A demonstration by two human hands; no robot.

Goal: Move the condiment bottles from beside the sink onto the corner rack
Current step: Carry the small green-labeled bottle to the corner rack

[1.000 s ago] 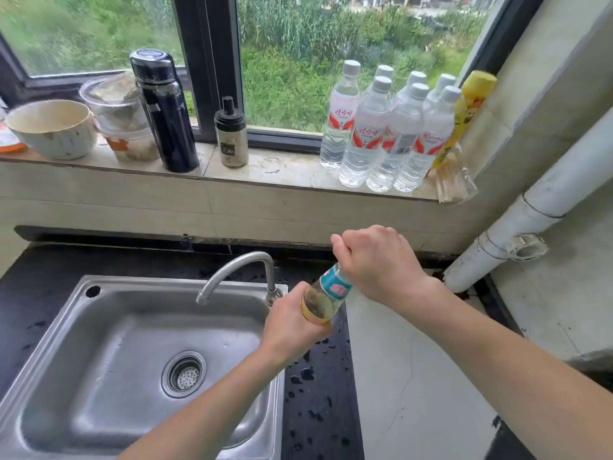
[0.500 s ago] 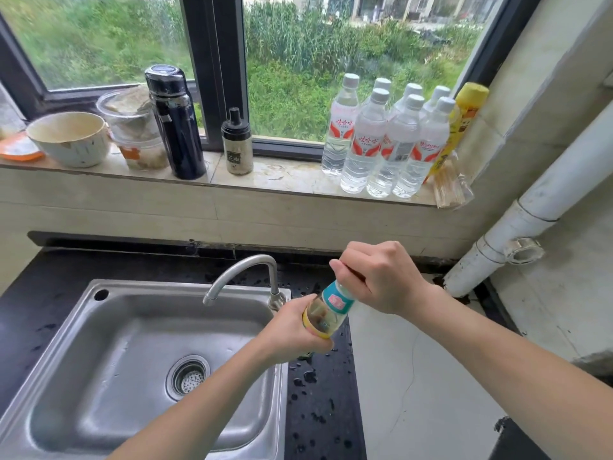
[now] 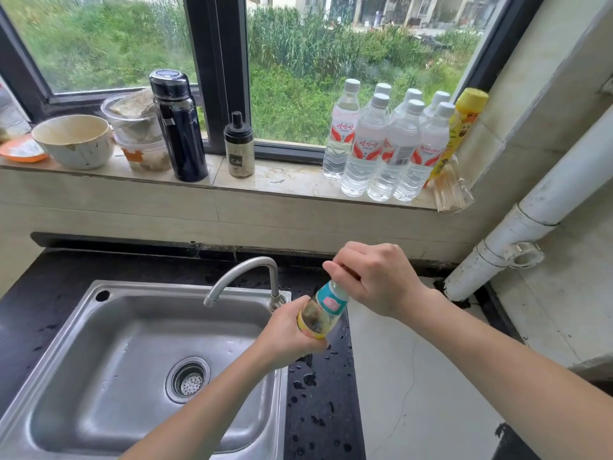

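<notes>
A clear condiment bottle [image 3: 321, 312] with a teal neck label and a yellow band is held tilted over the wet black counter, right of the sink [image 3: 66, 376]. My left hand [image 3: 288, 333] wraps its lower body. My right hand [image 3: 374, 277] is closed over its top, hiding the cap. A small pepper shaker [image 3: 238, 147] with a black lid stands on the windowsill. No corner rack is in view.
The faucet [image 3: 245, 277] curves over the sink just left of the bottle. The windowsill holds a bowl [image 3: 74, 141], plastic tubs, a dark flask [image 3: 179, 127], several water bottles [image 3: 381, 144] and a yellow bottle [image 3: 461, 127]. A white pipe [image 3: 530, 214] slants at right.
Both hands keep hold of the bottle in the same spot; the right hand has shifted slightly on the top. The camera view has tilted upward a little.
</notes>
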